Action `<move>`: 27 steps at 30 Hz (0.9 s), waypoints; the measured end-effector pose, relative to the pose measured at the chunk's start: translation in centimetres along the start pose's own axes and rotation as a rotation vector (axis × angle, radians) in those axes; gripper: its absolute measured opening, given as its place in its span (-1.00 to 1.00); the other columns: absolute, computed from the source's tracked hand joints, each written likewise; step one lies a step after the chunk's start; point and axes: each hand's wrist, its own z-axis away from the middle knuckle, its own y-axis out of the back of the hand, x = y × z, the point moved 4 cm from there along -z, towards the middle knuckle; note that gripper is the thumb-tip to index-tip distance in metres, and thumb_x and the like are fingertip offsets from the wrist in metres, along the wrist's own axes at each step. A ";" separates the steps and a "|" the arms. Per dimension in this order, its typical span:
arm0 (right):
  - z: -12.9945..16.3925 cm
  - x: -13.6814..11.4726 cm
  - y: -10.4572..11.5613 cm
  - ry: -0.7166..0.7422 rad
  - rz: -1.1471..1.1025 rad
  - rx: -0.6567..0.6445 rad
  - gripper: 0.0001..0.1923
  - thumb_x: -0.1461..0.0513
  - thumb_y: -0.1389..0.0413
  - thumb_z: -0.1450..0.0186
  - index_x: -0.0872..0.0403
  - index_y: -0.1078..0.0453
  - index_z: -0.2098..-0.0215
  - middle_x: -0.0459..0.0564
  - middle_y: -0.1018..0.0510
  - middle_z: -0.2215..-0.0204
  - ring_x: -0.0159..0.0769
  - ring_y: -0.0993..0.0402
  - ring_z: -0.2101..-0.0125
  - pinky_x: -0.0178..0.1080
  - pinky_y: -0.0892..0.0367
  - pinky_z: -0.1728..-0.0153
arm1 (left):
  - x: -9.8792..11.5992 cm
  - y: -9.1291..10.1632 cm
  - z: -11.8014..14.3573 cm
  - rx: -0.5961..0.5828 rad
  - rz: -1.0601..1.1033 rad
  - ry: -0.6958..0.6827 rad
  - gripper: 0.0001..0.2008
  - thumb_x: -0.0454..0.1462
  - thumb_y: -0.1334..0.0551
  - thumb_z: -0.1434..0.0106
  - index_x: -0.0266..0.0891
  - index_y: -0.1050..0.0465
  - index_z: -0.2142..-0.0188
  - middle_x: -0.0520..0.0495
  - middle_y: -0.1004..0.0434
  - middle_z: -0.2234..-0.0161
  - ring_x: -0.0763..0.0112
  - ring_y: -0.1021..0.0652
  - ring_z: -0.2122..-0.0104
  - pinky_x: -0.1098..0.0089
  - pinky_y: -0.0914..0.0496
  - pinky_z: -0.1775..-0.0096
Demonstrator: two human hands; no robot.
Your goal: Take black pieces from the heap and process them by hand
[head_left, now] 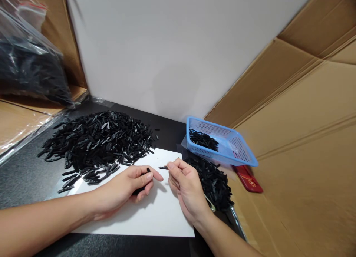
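Observation:
Over a white sheet [133,216], my left hand [133,183] is curled around some small black strips, one end poking up by the thumb. My right hand [185,183] pinches a single thin black strip [163,167] between thumb and fingertips, its free end pointing left toward my left index finger. A big heap of similar black strips [97,138] lies beyond and left of my left hand, partly over the sheet. Beside my right hand is a second pile of black strips [215,183], partly hidden by that hand.
A blue perforated basket [236,158] with black strips inside sits tilted at the right. Near it lies a red object [248,179]. A clear bag of dark pieces [30,71] stands back left. Cardboard [306,138] borders the right, a white wall [172,45] the back.

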 end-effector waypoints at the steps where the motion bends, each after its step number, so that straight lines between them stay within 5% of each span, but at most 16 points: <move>1: 0.0 0.0 0.0 -0.019 -0.021 -0.004 -0.63 0.08 -0.27 -0.17 0.07 -0.21 0.57 -0.31 -0.11 0.75 -0.55 0.16 0.71 -0.40 0.23 0.70 | 0.0 0.0 -0.1 -0.007 -0.030 -0.010 -0.70 -0.07 -0.21 -0.28 -0.28 -0.48 0.25 0.14 -0.23 0.62 0.53 -0.16 0.58 0.46 -0.01 0.51; 4: 0.0 -0.1 -0.3 -0.076 -0.107 -0.059 -0.73 0.10 -0.17 -0.21 0.07 -0.26 0.53 -0.13 -0.40 0.62 -0.50 -0.06 0.69 -0.42 0.18 0.74 | 0.0 0.1 -0.3 -0.026 -0.129 -0.023 -0.64 -0.01 -0.21 -0.26 -0.29 -0.44 0.40 0.15 -0.22 0.64 0.55 -0.12 0.62 0.46 0.02 0.55; 7: 0.1 -0.3 -0.5 -0.085 -0.119 -0.150 -0.86 0.15 -0.13 -0.21 0.06 -0.37 0.40 -0.14 -0.40 0.57 -0.48 -0.05 0.66 -0.42 0.16 0.72 | 0.1 0.1 -0.4 -0.065 -0.198 -0.040 -0.59 0.05 -0.20 -0.24 -0.27 -0.41 0.44 0.16 -0.22 0.65 0.56 -0.12 0.66 0.46 0.04 0.58; 10: 0.1 -0.9 -0.7 0.070 0.177 -0.248 -0.84 0.19 -0.20 -0.22 0.04 -0.49 0.23 -0.23 -0.22 0.62 -0.48 0.00 0.63 -0.39 0.07 0.63 | 0.3 0.0 -0.4 -0.119 -0.232 -0.056 -0.54 0.12 -0.20 -0.20 -0.26 -0.40 0.46 0.16 -0.21 0.65 0.56 -0.14 0.66 0.46 0.02 0.59; 13: 0.3 -1.3 -0.9 0.207 0.464 -0.294 -0.86 0.20 -0.19 -0.24 0.06 -0.57 0.27 -0.19 -0.26 0.63 -0.43 -0.10 0.57 -0.32 -0.03 0.53 | 0.3 0.0 -0.2 -0.135 -0.271 -0.071 -0.51 0.15 -0.19 -0.18 -0.25 -0.42 0.47 0.17 -0.18 0.65 0.54 -0.14 0.65 0.46 0.00 0.58; 18: 0.2 -1.4 -0.1 0.212 0.460 -0.117 -0.85 0.17 -0.23 -0.19 0.07 -0.60 0.34 -0.20 -0.23 0.67 -0.43 -0.02 0.60 -0.31 0.02 0.57 | 0.5 -0.2 0.1 -0.107 -0.252 -0.096 -0.45 0.14 -0.05 -0.28 -0.25 -0.44 0.50 0.14 -0.15 0.65 0.51 -0.14 0.63 0.43 0.01 0.55; 23: 0.0 -1.6 0.3 0.219 0.402 -0.022 -0.82 0.12 -0.27 -0.14 0.08 -0.59 0.43 -0.18 -0.28 0.67 -0.41 -0.06 0.59 -0.32 0.00 0.57 | 0.6 -0.4 0.3 -0.014 -0.044 -0.032 -0.95 -0.28 -0.22 -0.17 -0.22 -0.40 0.37 0.11 -0.32 0.49 0.50 -0.19 0.53 0.44 -0.02 0.48; 27: 0.0 -1.7 0.3 0.233 0.391 0.017 -0.79 0.11 -0.26 -0.15 0.10 -0.55 0.50 -0.15 -0.35 0.66 -0.42 -0.10 0.59 -0.33 -0.03 0.57 | 0.4 0.0 0.1 0.026 -0.093 -0.071 -0.85 -0.21 -0.25 -0.21 -0.22 -0.42 0.24 0.13 -0.28 0.52 0.50 -0.19 0.51 0.44 -0.03 0.43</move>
